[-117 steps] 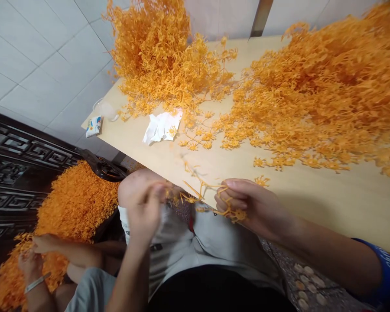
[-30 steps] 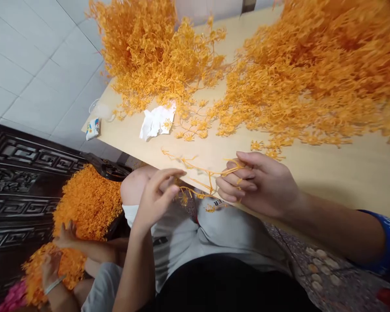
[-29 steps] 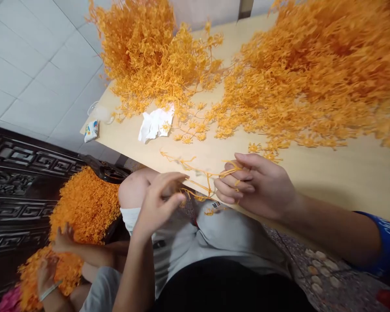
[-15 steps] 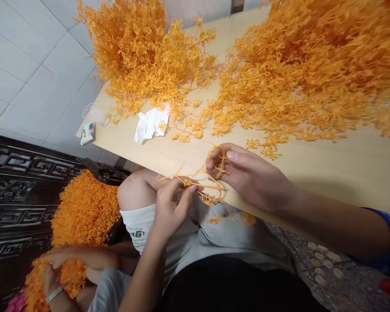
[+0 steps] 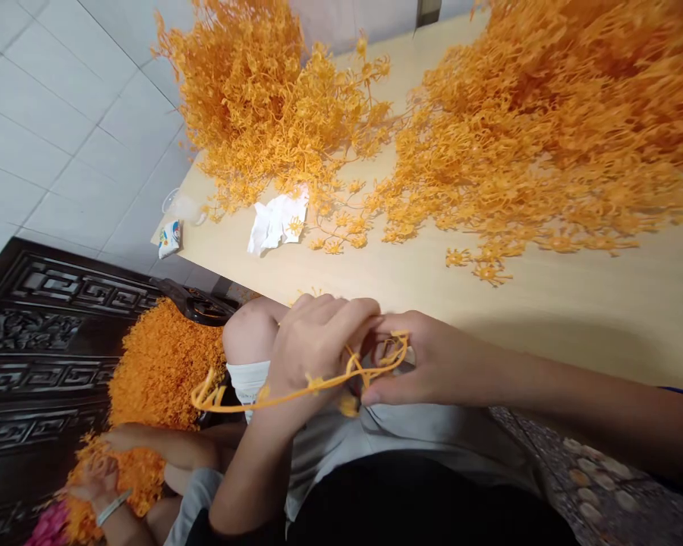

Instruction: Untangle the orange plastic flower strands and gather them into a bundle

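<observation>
Working an orange flower sprig (image 5: 314, 384) between my hands, I seem to be bending or untangling it. My left hand (image 5: 313, 341) is curled, its hold hidden; my right hand (image 5: 424, 360) is half open, its grip unclear. The sprig arcs across the left. The next move likely calls for a firm pinch.

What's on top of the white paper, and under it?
On the white paper: an orange flower near its right edge; fringe from the orange pile overlaps its upper edge. Whatever lies beneath is covered.
</observation>
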Demonstrator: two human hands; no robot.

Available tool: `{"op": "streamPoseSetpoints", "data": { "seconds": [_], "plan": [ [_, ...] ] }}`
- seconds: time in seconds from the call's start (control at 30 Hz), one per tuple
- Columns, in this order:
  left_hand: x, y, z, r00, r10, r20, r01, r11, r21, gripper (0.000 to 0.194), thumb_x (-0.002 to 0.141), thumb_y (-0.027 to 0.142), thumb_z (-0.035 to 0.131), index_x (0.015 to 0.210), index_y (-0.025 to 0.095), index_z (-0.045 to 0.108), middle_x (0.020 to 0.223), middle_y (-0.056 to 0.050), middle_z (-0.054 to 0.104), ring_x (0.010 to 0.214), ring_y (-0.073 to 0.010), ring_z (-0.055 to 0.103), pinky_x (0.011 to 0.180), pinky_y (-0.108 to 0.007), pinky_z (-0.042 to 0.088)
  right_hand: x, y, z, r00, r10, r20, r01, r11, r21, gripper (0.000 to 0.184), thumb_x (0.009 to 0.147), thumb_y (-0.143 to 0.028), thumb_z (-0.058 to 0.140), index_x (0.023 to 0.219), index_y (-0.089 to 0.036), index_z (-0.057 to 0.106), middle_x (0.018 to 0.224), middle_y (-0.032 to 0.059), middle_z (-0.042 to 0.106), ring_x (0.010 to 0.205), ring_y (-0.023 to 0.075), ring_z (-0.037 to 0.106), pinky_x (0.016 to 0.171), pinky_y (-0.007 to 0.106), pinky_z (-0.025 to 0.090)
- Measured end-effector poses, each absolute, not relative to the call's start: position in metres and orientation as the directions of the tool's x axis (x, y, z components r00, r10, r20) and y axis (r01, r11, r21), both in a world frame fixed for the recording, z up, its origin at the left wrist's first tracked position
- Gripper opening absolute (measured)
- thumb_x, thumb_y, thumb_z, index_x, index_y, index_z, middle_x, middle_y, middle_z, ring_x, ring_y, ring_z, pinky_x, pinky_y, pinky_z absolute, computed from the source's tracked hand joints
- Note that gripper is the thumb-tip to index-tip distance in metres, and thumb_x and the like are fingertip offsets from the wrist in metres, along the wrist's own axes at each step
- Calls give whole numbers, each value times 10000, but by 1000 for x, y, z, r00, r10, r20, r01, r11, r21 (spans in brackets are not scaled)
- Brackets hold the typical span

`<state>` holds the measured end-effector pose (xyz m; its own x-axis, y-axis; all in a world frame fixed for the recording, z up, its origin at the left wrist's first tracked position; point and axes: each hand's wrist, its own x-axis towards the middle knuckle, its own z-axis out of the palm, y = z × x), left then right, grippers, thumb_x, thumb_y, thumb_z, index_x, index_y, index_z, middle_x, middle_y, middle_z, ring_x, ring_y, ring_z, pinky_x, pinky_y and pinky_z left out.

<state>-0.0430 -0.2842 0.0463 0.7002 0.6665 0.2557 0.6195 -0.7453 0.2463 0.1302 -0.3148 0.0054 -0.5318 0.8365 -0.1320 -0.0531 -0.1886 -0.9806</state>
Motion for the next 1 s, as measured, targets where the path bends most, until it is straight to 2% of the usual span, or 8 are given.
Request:
{"op": "streamPoseSetpoints", "data": {
  "seconds": [0.1,0.27,0.43,0.53,0.63,0.73,0.83,1.0],
  "plan": [
    [-39,-277,46,689,680,250,597,-729,335,155,956,278,501,986,213,638,793,-7,677,727,-143,605,680,-267,437,131,-313,2,-484,863,-146,-68,-204,-977,108,789,-269,608,767,-164,622,688,17,656,627,143,605,601,260,482],
    [-48,-269,47,477,730,489,578,-680,452,138,925,186,539,1028,182,632,978,-49,678,927,-153,627,827,-298,493,135,-307,-4,-480,853,-204,-208,-336,-918,235,845,-374,586,796,-149,638,595,18,639,539,126,594,559,255,491],
    [-58,-286,55,25,735,678,584,-561,586,219,951,251,498,792,203,640,688,4,593,626,-125,552,586,-313,444,137,-305,-8,-425,890,-167,-406,-352,-843,287,828,-423,667,846,-137,657,768,47,684,640,123,648,591,236,501],
    [-66,-296,51,-21,787,617,608,-480,633,366,974,315,447,663,207,606,591,10,531,540,-118,496,517,-306,392,137,-306,-9,-379,907,-185,-494,-368,-788,256,825,-396,685,837,-141,670,745,42,678,660,117,638,631,231,504],
    [-72,-297,40,120,886,448,594,-426,683,413,973,367,451,667,185,659,616,-10,624,561,-123,574,534,-278,449,137,-306,-7,-315,923,-220,-574,-370,-730,219,814,-372,692,815,-156,654,830,57,694,681,118,630,655,245,515],
    [-68,-295,30,327,914,240,499,-383,777,348,931,455,519,963,183,735,894,-75,755,772,-185,701,676,-301,561,135,-307,-5,-307,929,-205,-568,-352,-744,235,801,-385,698,830,-160,637,872,66,699,671,123,620,665,269,527],
    [-54,-295,24,443,887,132,424,-337,841,398,833,421,682,1164,201,688,1193,-106,704,1088,-243,668,942,-374,540,135,-308,-4,-319,931,-178,-536,-332,-776,257,799,-407,695,796,-163,616,901,70,695,683,120,610,662,265,527],
    [-40,-294,21,252,957,145,401,-240,884,245,908,303,597,1079,194,734,1117,-82,739,1058,-215,687,959,-371,545,135,-309,-1,-271,931,-245,-451,-348,-822,299,796,-447,671,754,-171,563,763,22,629,587,116,593,560,250,488]
  ]
}}
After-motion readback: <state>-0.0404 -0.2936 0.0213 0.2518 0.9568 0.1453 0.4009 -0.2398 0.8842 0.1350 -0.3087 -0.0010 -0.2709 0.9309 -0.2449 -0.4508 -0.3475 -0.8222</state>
